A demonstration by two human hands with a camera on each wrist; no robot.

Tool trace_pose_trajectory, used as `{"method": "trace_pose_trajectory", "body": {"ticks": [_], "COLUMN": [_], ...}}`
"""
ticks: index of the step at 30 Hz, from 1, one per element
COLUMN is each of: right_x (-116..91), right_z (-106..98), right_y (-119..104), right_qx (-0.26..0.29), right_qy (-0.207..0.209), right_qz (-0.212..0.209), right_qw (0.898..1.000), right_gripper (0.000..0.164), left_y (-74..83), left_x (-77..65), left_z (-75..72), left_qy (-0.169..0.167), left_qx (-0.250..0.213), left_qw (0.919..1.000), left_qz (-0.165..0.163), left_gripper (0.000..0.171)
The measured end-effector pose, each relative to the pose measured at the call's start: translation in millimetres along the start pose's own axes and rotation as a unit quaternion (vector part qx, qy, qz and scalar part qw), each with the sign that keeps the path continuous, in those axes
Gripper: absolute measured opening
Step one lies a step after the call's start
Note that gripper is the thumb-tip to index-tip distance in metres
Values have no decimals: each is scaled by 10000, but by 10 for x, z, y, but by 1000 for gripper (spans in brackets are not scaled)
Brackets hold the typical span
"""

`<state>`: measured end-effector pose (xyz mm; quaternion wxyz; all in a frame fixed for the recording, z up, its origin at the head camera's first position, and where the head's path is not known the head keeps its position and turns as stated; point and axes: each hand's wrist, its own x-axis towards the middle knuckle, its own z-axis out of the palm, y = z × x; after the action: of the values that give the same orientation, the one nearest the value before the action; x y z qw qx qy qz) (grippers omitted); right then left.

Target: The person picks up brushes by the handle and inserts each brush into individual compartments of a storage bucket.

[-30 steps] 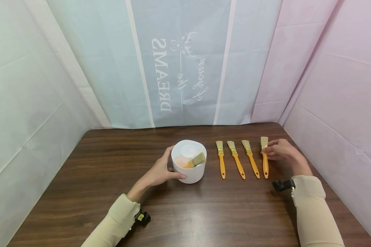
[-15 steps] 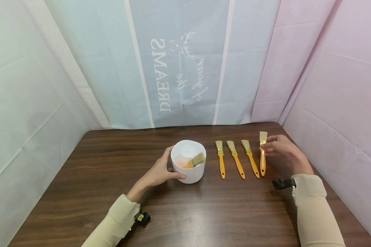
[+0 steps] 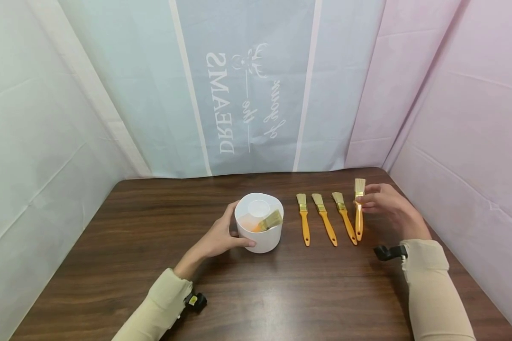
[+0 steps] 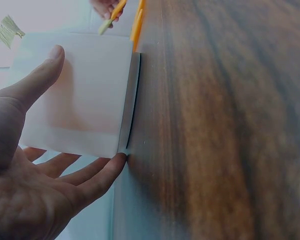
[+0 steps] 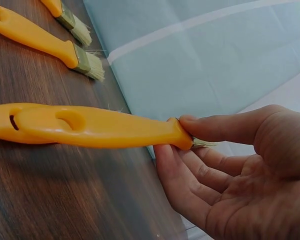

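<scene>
My left hand (image 3: 217, 237) grips the side of a round white container (image 3: 264, 241), thumb in front and fingers curving behind it. Inside leans a paintbrush (image 3: 271, 220), its pale bristles poking over the rim. At the right, my right hand (image 3: 386, 203) pinches another paintbrush (image 3: 359, 213) between thumb and fingers near the base of its bristles. That brush has a yellow-orange handle (image 5: 115, 129), lifted off the wood and overlapping the end of a brush behind it in the right wrist view. To its left lie three similar paintbrushes (image 3: 344, 218) side by side, bristles away from me.
The dark wooden table (image 3: 256, 289) carries everything. A pale blue printed cloth (image 3: 256, 94) hangs at its back edge. White sheets (image 3: 473, 118) stand along the right and left sides.
My right hand has lifted the rightmost paintbrush off the table and carried it slightly away from me and leftward. My left hand stays on the container.
</scene>
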<state>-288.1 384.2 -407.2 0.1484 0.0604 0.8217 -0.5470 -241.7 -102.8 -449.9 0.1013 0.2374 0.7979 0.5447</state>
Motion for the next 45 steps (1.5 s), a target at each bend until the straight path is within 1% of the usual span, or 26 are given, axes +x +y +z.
{"method": "trace_pose_trajectory", "body": {"ticks": [3,8,10,13,16,20,25,32,37,40,45], "right_x": [-8,-34,-45,-67,-88,-96,-110,-134,-173,-202,-254], "right_z": [14,33,40,61,81,100,130,166,197,223,271], "right_y": [-3,-29,-47,-88,-140,-216,-292,-392,-468,-502,-570], "right_qx": [37,78,98,39,-74,-140,-273,-397,-523,-506,-328], "right_qy": [4,59,73,86,61,37,64,126,116,141,171], "right_qz": [-131,-365,-414,-398,-401,-526,-593,-717,-766,-812,-947], "right_qw": [9999,9993,9991,9992,9991,9985,9978,9966,9956,9953,9948], "right_gripper": [75,65,65,72,75,72,73,66,64,62,59], "left_y": [6,19,22,18,16,20,22,25,25,20,11], "left_x": [-1,-8,-9,-12,-14,-15,-13,-12,-10,-9,-5], "left_z": [1,2,1,1,1,1,0,-7,-11,-8,-6], "left_qy": [-1,2,8,0,-10,-13,-4,10,6,-4,-7], "left_qx": [11,57,88,98,99,102,130,174,226,203,166], "left_qw": [10000,10000,9999,9999,9999,9999,9999,9998,9997,9998,9999], "left_qz": [-9,31,49,54,39,17,2,7,10,12,19], "left_gripper": [111,111,110,110,110,110,110,111,111,111,110]}}
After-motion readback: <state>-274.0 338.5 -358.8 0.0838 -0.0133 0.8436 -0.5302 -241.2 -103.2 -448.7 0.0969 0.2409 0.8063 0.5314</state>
